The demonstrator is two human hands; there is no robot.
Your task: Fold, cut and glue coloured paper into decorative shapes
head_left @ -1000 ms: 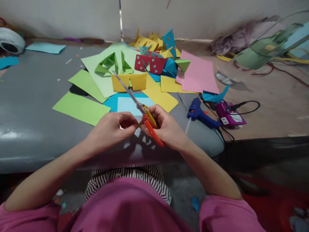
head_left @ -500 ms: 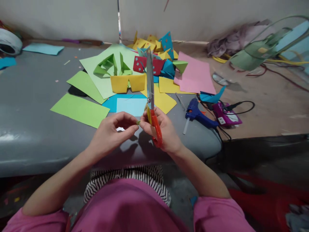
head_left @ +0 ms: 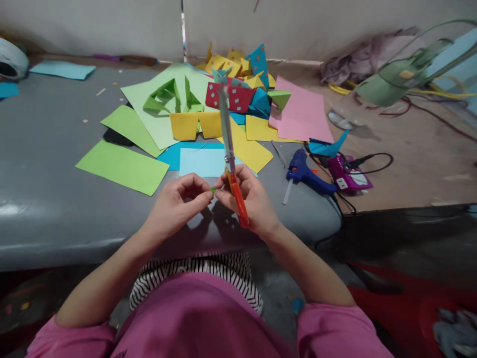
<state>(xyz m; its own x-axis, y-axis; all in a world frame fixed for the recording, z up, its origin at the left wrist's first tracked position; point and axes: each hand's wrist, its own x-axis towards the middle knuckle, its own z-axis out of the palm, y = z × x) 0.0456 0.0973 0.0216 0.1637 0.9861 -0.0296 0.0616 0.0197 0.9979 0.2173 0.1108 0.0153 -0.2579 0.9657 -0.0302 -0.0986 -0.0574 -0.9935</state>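
Observation:
A tiny green piece [head_left: 212,189] sits between the fingertips of both hands. My left hand [head_left: 182,201] pinches it from the left with thumb and forefinger. My right hand [head_left: 251,199] holds the red-handled scissors [head_left: 238,199], blades up and away from me, while its thumb and finger touch the green piece. Beyond the hands lie light blue paper [head_left: 201,161], a folded yellow piece [head_left: 184,127] and yellow paper [head_left: 251,149]. Folded green pieces [head_left: 164,97] stand on a pale green sheet [head_left: 143,92].
Right of my hands lie a blue glue gun [head_left: 303,174], metal tweezers [head_left: 278,153] and a purple power strip [head_left: 348,176]. Pink paper [head_left: 301,112] and a green lamp [head_left: 395,82] are farther back. Green sheets [head_left: 124,166] lie at the left.
The scissors have tilted so their tips point more to the left. Both hands stay close together, and the green piece shows more brightly between the fingertips.

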